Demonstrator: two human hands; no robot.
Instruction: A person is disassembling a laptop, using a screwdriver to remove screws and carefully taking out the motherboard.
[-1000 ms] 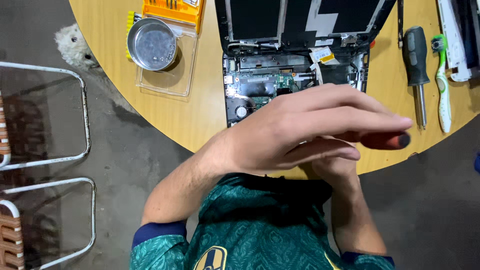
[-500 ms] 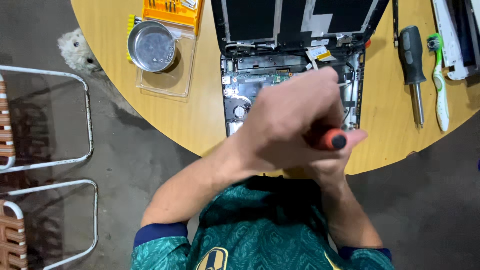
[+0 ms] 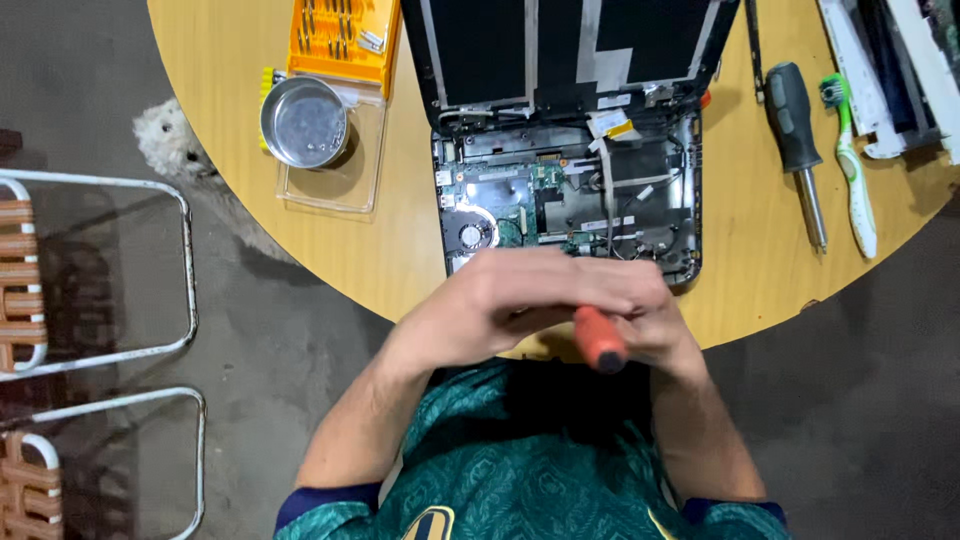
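Observation:
My left hand (image 3: 520, 298) and my right hand (image 3: 655, 325) are clasped together just above the near edge of the round wooden table (image 3: 250, 230). Both wrap an orange-red screwdriver handle (image 3: 600, 342), whose butt end sticks out toward me; its tip is hidden under my fingers. The left hand lies on top with its fingers across the right. Just beyond them lies an opened laptop base (image 3: 600, 190), its circuit board, fan and cables exposed. The laptop's dark lid (image 3: 480, 50) is tilted back.
Left of the laptop, a round metal bowl (image 3: 303, 122) sits on a clear plastic lid (image 3: 335, 185), next to an orange bit case (image 3: 345, 35). On the right lie a black-handled screwdriver (image 3: 795, 130), a green-and-white toothbrush (image 3: 850, 150) and removed panels (image 3: 880, 70). Metal-framed chairs (image 3: 100, 270) stand at the left.
My left hand, stretched flat over the laptop a second ago, has curled and drawn back toward me. Both hands now close on the orange-red handle, and the laptop's inside is uncovered.

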